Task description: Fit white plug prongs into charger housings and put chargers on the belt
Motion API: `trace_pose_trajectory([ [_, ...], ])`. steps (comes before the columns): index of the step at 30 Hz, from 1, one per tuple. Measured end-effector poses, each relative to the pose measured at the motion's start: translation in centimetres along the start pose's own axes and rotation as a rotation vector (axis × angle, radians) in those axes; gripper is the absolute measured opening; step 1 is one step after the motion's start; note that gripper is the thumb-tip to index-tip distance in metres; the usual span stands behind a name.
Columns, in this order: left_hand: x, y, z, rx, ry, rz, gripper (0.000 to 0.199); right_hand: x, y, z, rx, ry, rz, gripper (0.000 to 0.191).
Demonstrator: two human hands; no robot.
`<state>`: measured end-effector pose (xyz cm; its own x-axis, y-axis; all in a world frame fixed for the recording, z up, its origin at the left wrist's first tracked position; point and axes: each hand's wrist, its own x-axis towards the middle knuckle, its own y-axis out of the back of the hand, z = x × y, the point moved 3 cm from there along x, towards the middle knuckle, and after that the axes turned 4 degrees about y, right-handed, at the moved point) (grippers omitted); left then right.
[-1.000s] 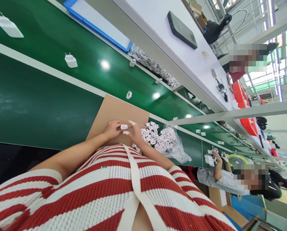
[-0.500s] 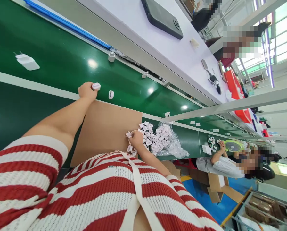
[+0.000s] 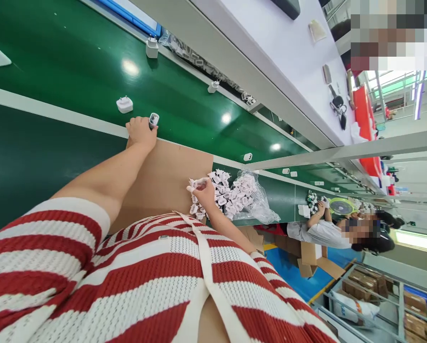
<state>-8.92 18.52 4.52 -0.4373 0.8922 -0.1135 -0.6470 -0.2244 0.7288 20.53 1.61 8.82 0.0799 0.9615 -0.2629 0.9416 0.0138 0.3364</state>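
The open-ended white casing (image 3: 154,120) sits toward ten o'clock, at the green belt (image 3: 185,126); my left hand (image 3: 142,133) pinches its side, leaving its opening exposed. Toward four o'clock from it, my right hand (image 3: 205,194) pinches a white part (image 3: 200,182) beside the heaped pieces (image 3: 230,199), presumably for short reaches.

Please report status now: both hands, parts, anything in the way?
Left hand against open-ended white housing on green belt. Right hand at edge of white parts pile; grip unclear. Pronged white plug on belt, close to left hand.
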Motion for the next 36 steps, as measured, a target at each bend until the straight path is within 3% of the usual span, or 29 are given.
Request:
trace_pose_trajectory([
  [3, 0.4, 0.7, -0.1, 0.024, -0.044, 0.032, 0.026, 0.0, 0.0, -0.6, 0.049, 0.031, -0.065, 0.043],
  [5, -1.1, 1.1, 0.0, 0.035, -0.110, 0.036, 0.027, -0.1, 0.2, -0.7, 0.040, 0.056, -0.103, 0.036],
  [8, -6.0, 0.9, -0.2, 0.047, -0.269, -0.049, 0.030, -0.5, 0.1, -0.4, 0.001, 0.073, -0.149, 0.040],
  [12, -13.8, -0.6, -2.0, 0.044, -0.388, -0.171, 0.032, -1.0, -0.5, 0.4, 0.020, 0.040, -0.176, 0.062],
  [15, -17.9, -1.7, -3.0, 0.018, -0.452, -0.253, 0.031, -1.0, -0.7, 0.6, 0.035, 0.051, -0.188, 0.052],
  [17, -19.3, -2.2, -3.2, -0.003, -0.462, -0.270, 0.031, -1.0, -0.9, 0.5, 0.043, 0.051, -0.231, 0.038],
  [21, -19.7, -3.0, -2.7, -0.044, -0.488, -0.247, 0.037, -0.8, -1.1, 0.4, 0.132, -0.024, -0.277, 0.033],
  [25, -19.3, -3.8, -2.7, -0.052, -0.543, -0.261, 0.027, -0.5, -1.4, 0.4, 0.251, -0.091, -0.279, 0.042],
  [30, -19.5, -3.9, -3.3, -0.099, -0.567, -0.236, 0.029, -0.3, -1.1, 0.3, 0.041, -0.051, -0.235, 0.039],
  [32, -19.5, -3.7, -3.5, -0.123, -0.558, -0.229, 0.029, -0.3, -0.9, -0.1, -0.045, 0.017, -0.212, 0.029],
  [34, -19.3, -3.6, -3.7, -0.146, -0.540, -0.234, 0.029, -0.3, -1.2, -1.0, -0.247, 0.176, -0.231, 0.018],
  [36, -19.0, -3.6, -3.8, -0.167, -0.521, -0.260, 0.028, -0.2, -2.0, -1.9, -0.558, 0.359, -0.298, 0.025],
])
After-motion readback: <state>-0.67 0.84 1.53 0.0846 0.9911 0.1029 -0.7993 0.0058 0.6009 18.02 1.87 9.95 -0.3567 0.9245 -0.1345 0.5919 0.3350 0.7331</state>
